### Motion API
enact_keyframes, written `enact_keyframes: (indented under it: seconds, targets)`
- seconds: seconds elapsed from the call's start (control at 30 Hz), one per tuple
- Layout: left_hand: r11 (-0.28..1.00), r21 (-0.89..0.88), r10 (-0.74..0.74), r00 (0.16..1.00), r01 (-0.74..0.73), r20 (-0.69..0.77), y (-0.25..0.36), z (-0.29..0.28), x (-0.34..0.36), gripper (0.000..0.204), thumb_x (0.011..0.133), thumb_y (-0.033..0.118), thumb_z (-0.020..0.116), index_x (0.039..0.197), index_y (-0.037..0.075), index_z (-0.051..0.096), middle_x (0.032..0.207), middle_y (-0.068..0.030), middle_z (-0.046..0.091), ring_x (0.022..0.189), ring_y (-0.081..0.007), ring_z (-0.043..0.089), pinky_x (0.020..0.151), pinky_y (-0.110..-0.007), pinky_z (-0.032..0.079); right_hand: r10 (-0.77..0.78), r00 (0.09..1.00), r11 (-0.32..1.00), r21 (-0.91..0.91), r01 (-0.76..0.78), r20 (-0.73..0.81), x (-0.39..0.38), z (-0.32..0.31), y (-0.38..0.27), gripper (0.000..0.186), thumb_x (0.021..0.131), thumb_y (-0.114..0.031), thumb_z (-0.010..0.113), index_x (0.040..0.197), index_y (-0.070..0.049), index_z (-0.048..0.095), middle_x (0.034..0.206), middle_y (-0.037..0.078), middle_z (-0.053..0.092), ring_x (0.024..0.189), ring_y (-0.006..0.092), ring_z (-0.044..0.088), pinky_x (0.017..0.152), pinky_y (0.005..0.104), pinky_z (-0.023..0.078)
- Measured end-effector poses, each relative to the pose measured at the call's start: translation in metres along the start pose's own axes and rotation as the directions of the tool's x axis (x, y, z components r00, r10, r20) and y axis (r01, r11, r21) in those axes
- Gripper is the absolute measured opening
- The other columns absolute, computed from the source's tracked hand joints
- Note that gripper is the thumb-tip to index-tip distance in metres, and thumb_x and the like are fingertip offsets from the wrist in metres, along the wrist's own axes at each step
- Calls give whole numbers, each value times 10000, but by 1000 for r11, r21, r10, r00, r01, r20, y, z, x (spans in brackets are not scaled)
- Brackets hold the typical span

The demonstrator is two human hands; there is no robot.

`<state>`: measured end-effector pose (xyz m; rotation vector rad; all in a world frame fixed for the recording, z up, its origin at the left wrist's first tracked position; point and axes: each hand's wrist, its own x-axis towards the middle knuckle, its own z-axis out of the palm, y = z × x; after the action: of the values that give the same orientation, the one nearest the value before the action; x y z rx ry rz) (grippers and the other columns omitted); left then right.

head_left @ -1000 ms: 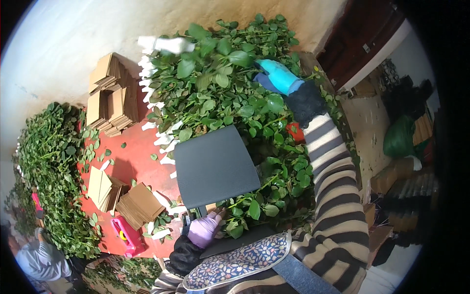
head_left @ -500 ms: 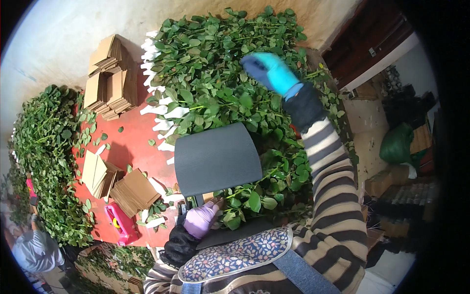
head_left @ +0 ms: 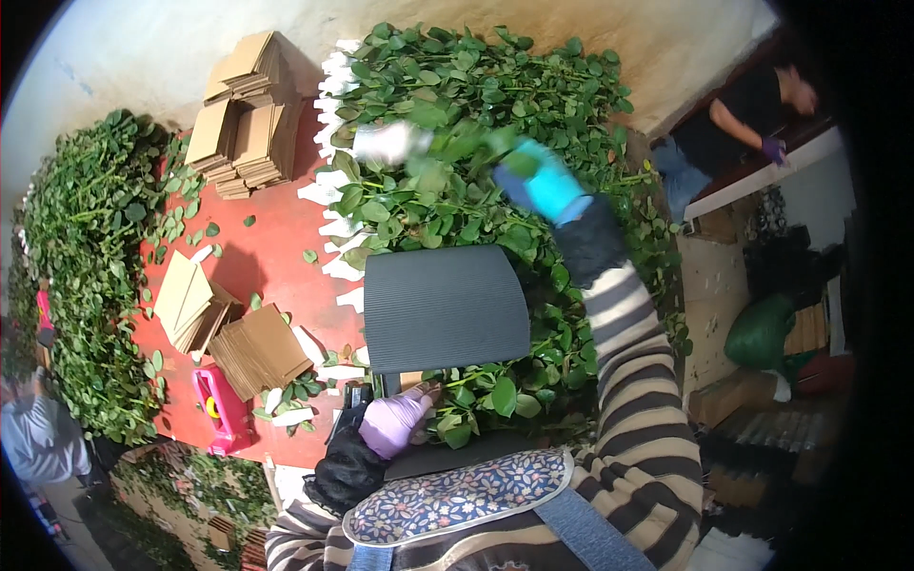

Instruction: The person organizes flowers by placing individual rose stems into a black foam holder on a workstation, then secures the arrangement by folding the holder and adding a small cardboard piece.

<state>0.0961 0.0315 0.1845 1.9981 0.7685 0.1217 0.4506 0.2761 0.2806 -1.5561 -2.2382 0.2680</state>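
Lifting one leafy stem [head_left: 455, 147], your right hand [head_left: 545, 181], gloved in blue, appears closed on its bare end; motion blur softens the exact hold. The stem's white-wrapped head [head_left: 390, 143] points left of that grip, above the leafy pile [head_left: 495, 71]. Nearer to you than the grip stands the dark ribbed board [head_left: 447, 309]; at its near edge rests your left hand [head_left: 395, 423], in a lilac glove, whose fingers are partly hidden, so whether it grips anything cannot be told. The step in hand seems to be taking a single stem from the pile; the next move calls, in all likelihood, for carrying it toward the left hand without snagging its leaves. Compared with the frame half a second earlier, the blurred stem now extends from your right hand, your left hand keeps its place by the board, and a person in black [head_left: 752, 105] appears far right of the grip.
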Motion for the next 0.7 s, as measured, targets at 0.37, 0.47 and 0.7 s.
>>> enact_keyframes:
  seconds: [0.37, 0.47, 0.7]
  targets:
    - [986, -140, 73, 988, -92, -134, -5, 4, 0, 392, 1017, 260, 536, 1384, 125, 523, 877, -53, 599, 663, -129, 585, 545, -283, 484, 78, 991, 995, 51, -84, 111, 19, 90, -10, 370, 885, -270, 665, 1213, -102, 633, 962, 118, 719, 841, 298, 694, 762, 401, 552]
    - [996, 83, -29, 999, 32, -32, 3, -3, -1, 519, 915, 186, 618, 1412, 114, 491, 1246, -166, 629, 860, -312, 702, 695, -398, 572, 198, 903, 903, -429, -16, 382, 14, 102, -47, 477, 850, -219, 703, 1290, -82, 582, 1083, 153, 707, 954, 314, 697, 817, 428, 555]
    - [976, 156, 185, 960, -154, -211, -18, 25, 2, 667, 828, 188, 711, 1445, 93, 475, 1302, -130, 608, 861, -259, 674, 712, -339, 569, 213, 926, 914, -398, -77, 310, 2, 78, -8, 254, 894, -295, 622, 1013, -90, 713, 959, 140, 724, 880, 328, 707, 757, 459, 555]
